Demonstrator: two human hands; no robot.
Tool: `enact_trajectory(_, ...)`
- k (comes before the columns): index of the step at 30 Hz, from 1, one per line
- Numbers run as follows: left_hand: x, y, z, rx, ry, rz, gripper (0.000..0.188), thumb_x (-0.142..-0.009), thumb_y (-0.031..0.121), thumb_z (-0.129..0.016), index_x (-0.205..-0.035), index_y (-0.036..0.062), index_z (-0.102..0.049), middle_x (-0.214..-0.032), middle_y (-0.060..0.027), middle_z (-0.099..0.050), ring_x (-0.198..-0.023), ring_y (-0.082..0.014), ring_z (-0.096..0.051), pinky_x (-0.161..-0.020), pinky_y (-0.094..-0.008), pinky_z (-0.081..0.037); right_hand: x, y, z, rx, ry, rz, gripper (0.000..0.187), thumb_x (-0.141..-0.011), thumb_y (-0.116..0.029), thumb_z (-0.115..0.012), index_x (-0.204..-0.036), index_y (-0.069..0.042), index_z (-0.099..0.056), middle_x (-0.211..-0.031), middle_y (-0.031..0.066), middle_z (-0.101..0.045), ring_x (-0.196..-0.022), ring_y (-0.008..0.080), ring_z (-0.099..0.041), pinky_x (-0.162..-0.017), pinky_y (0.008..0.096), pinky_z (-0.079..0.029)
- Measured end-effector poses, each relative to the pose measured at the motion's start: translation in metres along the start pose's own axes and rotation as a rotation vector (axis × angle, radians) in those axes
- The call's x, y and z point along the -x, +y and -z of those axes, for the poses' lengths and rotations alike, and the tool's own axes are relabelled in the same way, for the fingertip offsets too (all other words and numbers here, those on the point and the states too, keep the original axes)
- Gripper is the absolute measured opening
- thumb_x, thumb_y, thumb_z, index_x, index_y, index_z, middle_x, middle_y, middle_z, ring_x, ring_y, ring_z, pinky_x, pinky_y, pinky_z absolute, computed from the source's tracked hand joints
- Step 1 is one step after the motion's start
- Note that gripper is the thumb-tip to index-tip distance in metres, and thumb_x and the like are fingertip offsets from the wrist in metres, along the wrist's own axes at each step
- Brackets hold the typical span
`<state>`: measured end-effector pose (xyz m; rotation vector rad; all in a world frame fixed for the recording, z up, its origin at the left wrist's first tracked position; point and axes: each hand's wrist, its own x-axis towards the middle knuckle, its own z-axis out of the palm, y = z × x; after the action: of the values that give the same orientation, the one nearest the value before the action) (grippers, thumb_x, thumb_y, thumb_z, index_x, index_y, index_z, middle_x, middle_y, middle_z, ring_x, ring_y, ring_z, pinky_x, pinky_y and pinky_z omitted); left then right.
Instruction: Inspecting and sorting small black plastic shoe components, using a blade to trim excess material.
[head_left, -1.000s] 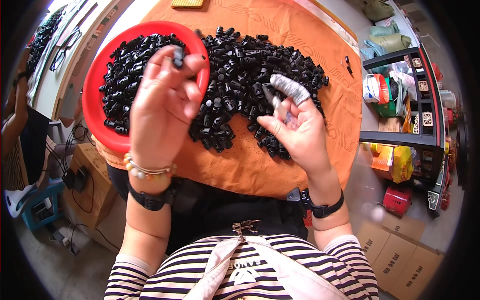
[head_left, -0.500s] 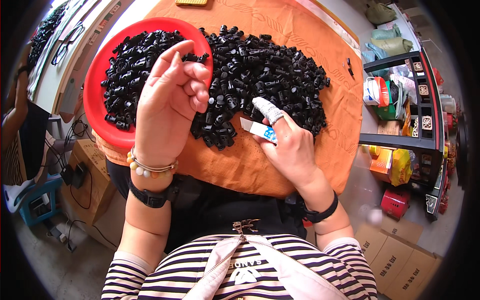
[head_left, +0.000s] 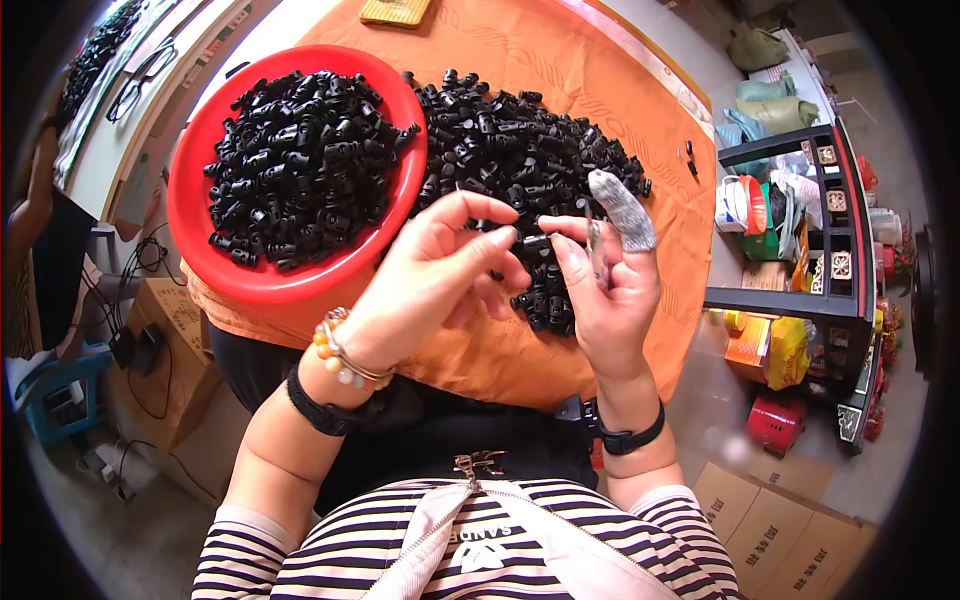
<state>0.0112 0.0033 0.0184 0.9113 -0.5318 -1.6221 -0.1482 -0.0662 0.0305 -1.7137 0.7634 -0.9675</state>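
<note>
My left hand [head_left: 425, 275] is raised in front of the black pile, thumb and index finger brought close together. What it pinches, if anything, I cannot make out. My right hand [head_left: 615, 290] faces it with a small gap between, closed on a thin flat blade [head_left: 597, 245] with a white-and-blue grip, seen nearly edge-on. A grey cloth cover [head_left: 625, 210] sheathes one finger of that hand. Behind both hands lies a heap of small black cylindrical plastic parts [head_left: 520, 150]. To the left, a round red basin [head_left: 190, 220] holds many parts of the same kind.
An orange cloth [head_left: 660, 230] covers the table. A yellow object [head_left: 395, 10] lies at its far edge, and two loose bits [head_left: 690, 158] lie at the right. A black shelf with bags [head_left: 790, 300] and cardboard boxes [head_left: 770, 530] stand on the right.
My left hand has come down and right, from over the basin toward my right hand. My right hand has moved slightly right and turned, bringing the blade upright.
</note>
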Motion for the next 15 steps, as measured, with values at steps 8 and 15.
enact_trajectory(8,-0.005,-0.014,0.0,0.201,-0.042,-0.114,0.027,-0.093,0.023,-0.047,-0.113,0.0033,-0.049,-0.092,-0.0078,-0.062,-0.074,-0.0106,-0.063,-0.057,-0.0195,-0.05,0.007,-0.011,-0.017,-0.116,0.006,0.015,0.05,-0.081,0.008,-0.057,-0.127,0.003,-0.037,-0.101,0.01,-0.06,-0.087,0.0108,-0.058,-0.072,0.0219,-0.049)
enact_trajectory(15,-0.004,-0.01,-0.003,0.348,-0.04,-0.054,0.026,-0.093,0.022,-0.049,-0.113,0.0055,-0.05,-0.081,-0.0019,-0.059,-0.071,-0.0078,-0.059,-0.057,-0.0203,-0.048,0.005,-0.012,-0.022,-0.056,0.006,0.087,0.055,-0.083,0.007,-0.056,-0.131,0.0,-0.032,-0.096,0.0102,-0.06,-0.074,0.0084,-0.058,-0.065,0.0185,-0.047)
